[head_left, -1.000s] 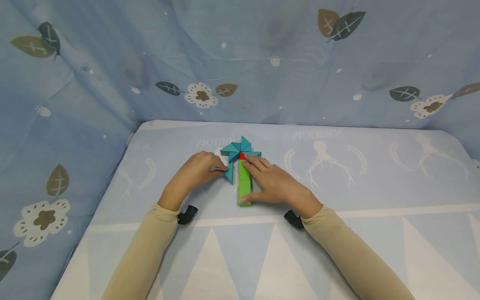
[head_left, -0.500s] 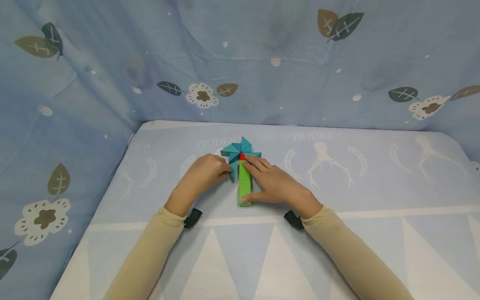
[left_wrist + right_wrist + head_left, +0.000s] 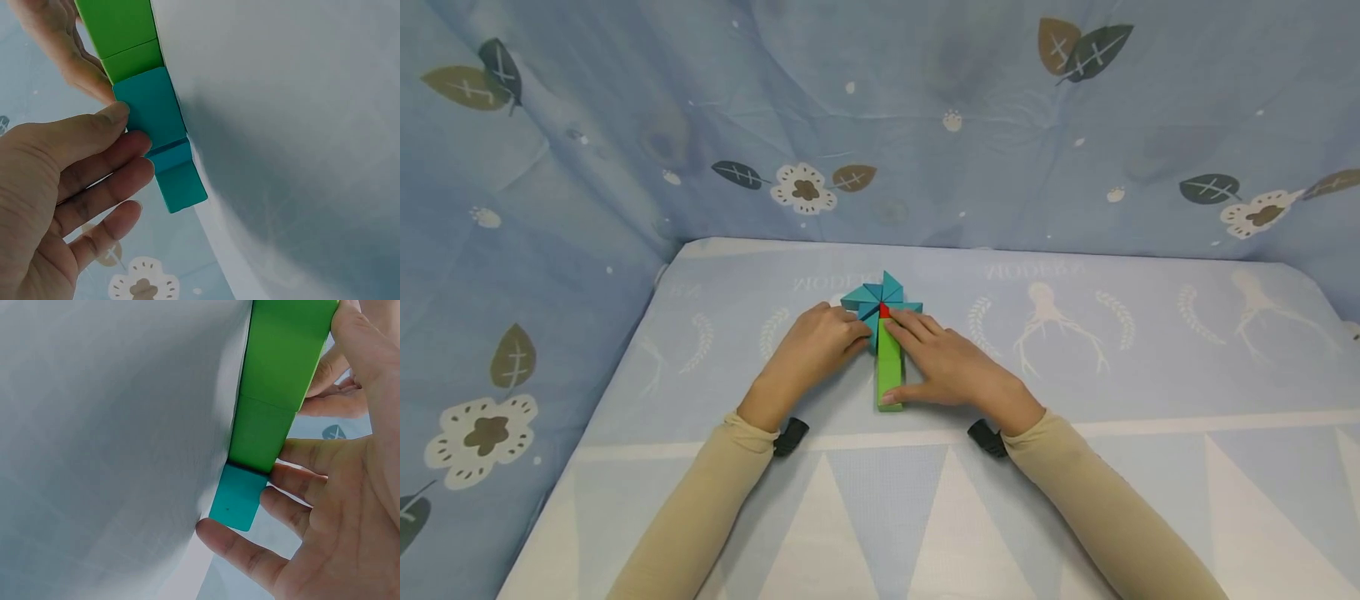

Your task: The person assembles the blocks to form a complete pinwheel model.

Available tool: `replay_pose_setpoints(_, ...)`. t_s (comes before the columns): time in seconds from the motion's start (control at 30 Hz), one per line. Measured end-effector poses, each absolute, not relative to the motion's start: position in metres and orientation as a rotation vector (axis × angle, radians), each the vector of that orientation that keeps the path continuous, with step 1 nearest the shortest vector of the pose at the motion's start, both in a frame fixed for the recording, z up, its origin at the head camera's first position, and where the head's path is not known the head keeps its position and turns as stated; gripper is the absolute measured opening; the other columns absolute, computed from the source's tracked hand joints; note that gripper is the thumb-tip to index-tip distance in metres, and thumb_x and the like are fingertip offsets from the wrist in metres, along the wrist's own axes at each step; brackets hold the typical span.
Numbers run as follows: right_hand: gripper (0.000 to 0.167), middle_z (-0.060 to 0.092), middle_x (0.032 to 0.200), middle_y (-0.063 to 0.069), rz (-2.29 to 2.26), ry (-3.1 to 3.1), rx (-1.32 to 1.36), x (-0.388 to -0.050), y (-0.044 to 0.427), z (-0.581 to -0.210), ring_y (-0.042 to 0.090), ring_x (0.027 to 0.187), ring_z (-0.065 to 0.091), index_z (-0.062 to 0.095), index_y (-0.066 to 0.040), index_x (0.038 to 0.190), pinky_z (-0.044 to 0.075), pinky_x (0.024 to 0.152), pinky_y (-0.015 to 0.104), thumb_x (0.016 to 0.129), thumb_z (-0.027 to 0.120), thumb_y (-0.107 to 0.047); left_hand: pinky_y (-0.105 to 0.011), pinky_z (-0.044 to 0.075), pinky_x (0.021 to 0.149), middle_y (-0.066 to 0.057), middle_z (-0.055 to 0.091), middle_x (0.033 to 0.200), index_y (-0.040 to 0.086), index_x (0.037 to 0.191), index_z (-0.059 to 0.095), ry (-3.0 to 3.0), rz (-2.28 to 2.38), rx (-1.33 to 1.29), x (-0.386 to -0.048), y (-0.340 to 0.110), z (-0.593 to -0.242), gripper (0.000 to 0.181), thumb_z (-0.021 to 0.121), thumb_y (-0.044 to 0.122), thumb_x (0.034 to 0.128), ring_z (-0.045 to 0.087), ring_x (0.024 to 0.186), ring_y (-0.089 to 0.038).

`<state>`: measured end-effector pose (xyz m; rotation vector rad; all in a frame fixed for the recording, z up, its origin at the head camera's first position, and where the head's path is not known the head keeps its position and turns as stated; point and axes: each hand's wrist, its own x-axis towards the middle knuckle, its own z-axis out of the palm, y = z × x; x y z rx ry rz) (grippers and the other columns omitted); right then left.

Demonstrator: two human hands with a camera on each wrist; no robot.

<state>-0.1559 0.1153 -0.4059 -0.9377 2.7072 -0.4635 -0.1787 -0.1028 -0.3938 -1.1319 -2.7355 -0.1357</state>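
My left hand [image 3: 816, 346] pinches a teal triangular block [image 3: 153, 106] at its outer corner, between thumb and fingertips. That block lies against the left side of a strip of green blocks [image 3: 889, 367]. My right hand [image 3: 943, 367] rests along the strip's right side, fingers extended near its far end and thumb at the near end. Beyond the strip sits a small red triangular block [image 3: 883, 311], partly covered by right fingertips. Several teal and blue triangular blocks [image 3: 891, 290] fan around it like a pinwheel. Left fingers hide part of the pinched block in the head view.
The blocks lie flat on a patterned tablecloth [image 3: 1075, 333]. A blue printed curtain [image 3: 910, 125] hangs behind the table and along its left side. Black straps or mounts [image 3: 987, 439] show at both wrists.
My left hand has moved right, bringing the teal triangular block from a gap beside the green strip up against it and the pinwheel. My right hand has stayed in place.
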Motion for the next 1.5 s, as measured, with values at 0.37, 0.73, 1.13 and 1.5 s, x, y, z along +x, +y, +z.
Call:
replay_pose_setpoints(0.37, 0.107, 0.015, 0.164, 0.006, -0.415, 2.713, -0.955, -0.1549, 0.1148, -0.4038, 0.026, 0.151, 0.018, 0.019, -0.012, 0.158, 0.042, 0.105, 0.054, 0.08, 0.059, -0.074, -0.037, 0.054, 0.078, -0.002, 0.072, 0.084, 0.01, 0.096, 0.078, -2.772, -0.2, -1.148, -0.1776, -0.104, -0.3956, 0.011, 0.073, 0.017, 0.0892, 0.065, 0.072, -0.015)
replay_pose_setpoints(0.73, 0.103, 0.014, 0.165, 0.006, -0.402, 2.73, -0.968, -0.1543, 0.1155, -0.402, 0.026, 0.15, 0.018, 0.021, -0.011, 0.157, 0.04, 0.107, 0.054, 0.083, 0.057, -0.072, -0.031, 0.055, 0.072, -0.004, 0.071, 0.087, 0.008, 0.101, 0.077, -2.783, -0.264, -1.168, -0.1789, -0.1039, -0.3968, 0.015, 0.07, 0.016, 0.0914, 0.065, 0.073, -0.015)
replay_pose_setpoints(1.13, 0.095, 0.016, 0.164, 0.008, -0.425, 2.765, -0.983, -0.1569, 0.1195, -0.4038, 0.028, 0.15, 0.02, 0.024, -0.009, 0.156, 0.036, 0.111, 0.054, 0.088, 0.057, -0.066, -0.032, 0.057, 0.077, -0.006, 0.073, 0.096, 0.006, 0.109, 0.075, -2.807, -0.268, -1.182, -0.1805, -0.103, -0.3956, 0.022, 0.07, 0.019, 0.0921, 0.068, 0.082, -0.018)
replay_pose_setpoints(1.5, 0.095, 0.016, 0.164, 0.009, -0.408, 2.754, -0.98, -0.1585, 0.1181, -0.4051, 0.029, 0.15, 0.02, 0.023, -0.009, 0.156, 0.036, 0.111, 0.054, 0.088, 0.057, -0.065, -0.034, 0.056, 0.079, -0.007, 0.072, 0.096, 0.007, 0.109, 0.074, -2.81, -0.25, -1.182, -0.18, -0.1034, -0.3948, 0.02, 0.069, 0.016, 0.092, 0.068, 0.084, -0.019)
